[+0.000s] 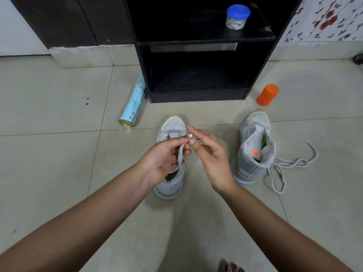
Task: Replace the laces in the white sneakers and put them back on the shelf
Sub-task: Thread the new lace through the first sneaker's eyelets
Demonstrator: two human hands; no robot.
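Lacing under way on one sneaker; neither shoe is back on the shelf (196, 43).
Spray can (133, 105) lies on the floor (59, 154) by the shelf's left corner. Middle sneaker (172, 125) stands on the floor, toe toward the shelf. Left hand (165, 156) above it, fingers pinching a lace (180, 154) near its tip. Right hand (212, 156) fingers loosely spread, thumb and forefinger at the tip; grip unclear. Right sneaker (253, 138) looks unlaced, loose lace (290, 163) beside it on the floor. Judged early: both lacings and the shelving are left.

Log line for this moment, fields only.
left hand: pinches lace | right hand: at lace tip, grip unclear | near sneaker: floor, under hands | other sneaker: floor
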